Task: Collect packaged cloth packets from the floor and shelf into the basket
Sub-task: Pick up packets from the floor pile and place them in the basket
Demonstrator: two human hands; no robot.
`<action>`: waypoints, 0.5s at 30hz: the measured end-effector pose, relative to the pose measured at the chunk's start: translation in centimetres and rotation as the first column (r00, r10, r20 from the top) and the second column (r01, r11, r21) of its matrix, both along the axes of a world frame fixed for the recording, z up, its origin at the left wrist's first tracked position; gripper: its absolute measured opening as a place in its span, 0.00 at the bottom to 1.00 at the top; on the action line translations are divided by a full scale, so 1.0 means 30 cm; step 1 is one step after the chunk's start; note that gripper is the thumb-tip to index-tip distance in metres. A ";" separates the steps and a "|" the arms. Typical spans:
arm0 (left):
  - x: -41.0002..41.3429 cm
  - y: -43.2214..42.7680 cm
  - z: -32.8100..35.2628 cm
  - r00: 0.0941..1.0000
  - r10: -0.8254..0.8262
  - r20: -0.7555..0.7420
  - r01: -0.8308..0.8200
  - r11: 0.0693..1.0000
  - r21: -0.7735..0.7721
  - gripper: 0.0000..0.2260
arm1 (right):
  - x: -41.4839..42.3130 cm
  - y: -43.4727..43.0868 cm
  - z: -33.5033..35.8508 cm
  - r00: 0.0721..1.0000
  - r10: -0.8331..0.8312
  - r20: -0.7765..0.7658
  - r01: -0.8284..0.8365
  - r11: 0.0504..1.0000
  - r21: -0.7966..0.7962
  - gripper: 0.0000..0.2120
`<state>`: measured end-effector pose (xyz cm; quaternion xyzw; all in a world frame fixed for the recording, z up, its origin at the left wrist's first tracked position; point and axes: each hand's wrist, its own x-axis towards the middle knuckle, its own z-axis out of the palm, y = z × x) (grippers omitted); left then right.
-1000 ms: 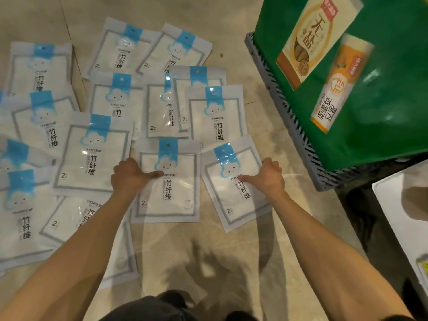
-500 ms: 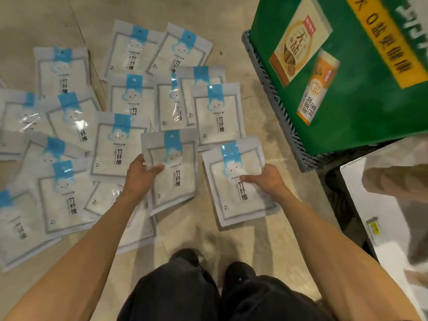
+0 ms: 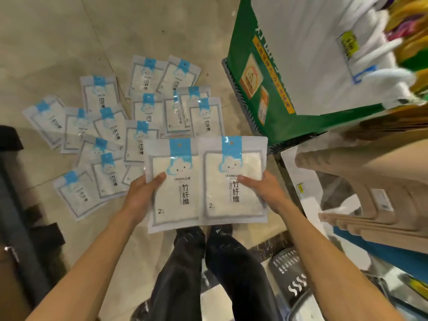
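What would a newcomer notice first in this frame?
Two identical cloth packets are held up side by side at the centre. The left hand grips the left packet and the right hand grips the right packet, thumbs on their fronts. Beyond them, many matching floor packets lie scattered and overlapping at upper left, beside a green display stand at upper right.
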<state>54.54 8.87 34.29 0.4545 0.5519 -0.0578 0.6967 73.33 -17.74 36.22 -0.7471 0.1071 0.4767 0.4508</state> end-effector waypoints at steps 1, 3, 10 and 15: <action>-0.014 -0.029 0.068 1.000 0.008 0.007 -0.008 1.000 -0.026 0.07 | -0.018 -0.030 0.067 1.000 -0.001 0.002 0.001 1.000 0.007 0.12; -0.039 -0.084 0.205 0.999 0.045 0.014 -0.044 0.998 -0.055 0.07 | -0.046 -0.081 0.188 1.000 0.005 0.006 -0.005 1.000 0.013 0.15; -0.158 -0.174 0.574 0.996 0.052 0.071 -0.049 0.998 -0.043 0.09 | -0.167 -0.199 0.527 0.997 0.058 0.049 -0.060 0.998 0.032 0.14; -0.244 -0.199 0.768 0.996 0.027 0.090 -0.022 0.998 -0.061 0.10 | -0.295 -0.281 0.744 0.995 0.024 0.092 -0.029 0.998 0.053 0.11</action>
